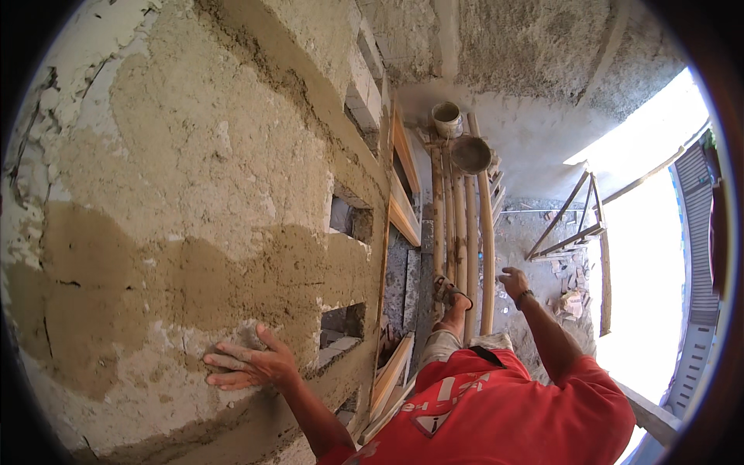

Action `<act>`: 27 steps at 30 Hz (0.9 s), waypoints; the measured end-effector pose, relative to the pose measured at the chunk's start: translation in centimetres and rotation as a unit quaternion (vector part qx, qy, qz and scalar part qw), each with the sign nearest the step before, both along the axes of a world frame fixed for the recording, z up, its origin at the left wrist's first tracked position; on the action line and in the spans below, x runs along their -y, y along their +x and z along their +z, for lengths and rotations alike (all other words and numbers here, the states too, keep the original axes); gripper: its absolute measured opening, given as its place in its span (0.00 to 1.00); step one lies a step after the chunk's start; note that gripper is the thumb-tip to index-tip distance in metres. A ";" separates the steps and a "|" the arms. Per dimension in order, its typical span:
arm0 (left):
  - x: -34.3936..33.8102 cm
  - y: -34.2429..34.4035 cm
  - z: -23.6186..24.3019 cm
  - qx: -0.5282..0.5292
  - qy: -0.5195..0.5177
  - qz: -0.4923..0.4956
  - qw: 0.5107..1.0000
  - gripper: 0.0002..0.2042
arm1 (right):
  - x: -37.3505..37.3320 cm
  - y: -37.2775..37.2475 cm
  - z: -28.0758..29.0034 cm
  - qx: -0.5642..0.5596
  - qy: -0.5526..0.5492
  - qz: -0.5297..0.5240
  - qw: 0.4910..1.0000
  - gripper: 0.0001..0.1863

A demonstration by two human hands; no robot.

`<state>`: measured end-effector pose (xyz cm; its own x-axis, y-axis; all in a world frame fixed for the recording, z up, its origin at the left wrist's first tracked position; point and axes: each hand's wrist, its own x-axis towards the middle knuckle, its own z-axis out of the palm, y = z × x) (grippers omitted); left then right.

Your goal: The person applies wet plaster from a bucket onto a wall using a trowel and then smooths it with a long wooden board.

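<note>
My left hand lies with spread fingers against the rough plastered wall, at the lower edge of a dark, damp mortar band. Square openings pierce the wall just right of this hand. My right hand hangs out to the right of the scaffold poles, holding nothing, its fingers loosely apart. I see a dark band on the right wrist. At the far end of the poles sit a round, shallow mortar pan and a bucket.
My sandalled foot stands on the narrow poles. Wooden frames lean along the wall's foot. Below on the right are rubble and a triangular timber frame. A second rough wall closes the far end.
</note>
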<state>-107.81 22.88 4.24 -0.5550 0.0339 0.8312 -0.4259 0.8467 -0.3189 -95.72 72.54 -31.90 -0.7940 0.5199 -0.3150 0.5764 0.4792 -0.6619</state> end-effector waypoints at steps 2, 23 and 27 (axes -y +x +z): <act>-0.2 -0.1 -0.1 -0.006 -0.006 0.008 1.000 0.41 | 2.9 -8.7 0.6 -0.024 -0.117 -0.005 0.993 0.23; -1.2 -1.3 0.7 0.012 -0.078 0.068 0.995 0.36 | 20.6 -54.5 11.5 -0.191 -0.349 -0.011 0.917 0.45; -1.5 -1.2 0.7 0.022 -0.056 0.093 0.994 0.35 | 20.8 -56.0 11.8 -0.192 -0.360 0.007 0.913 0.44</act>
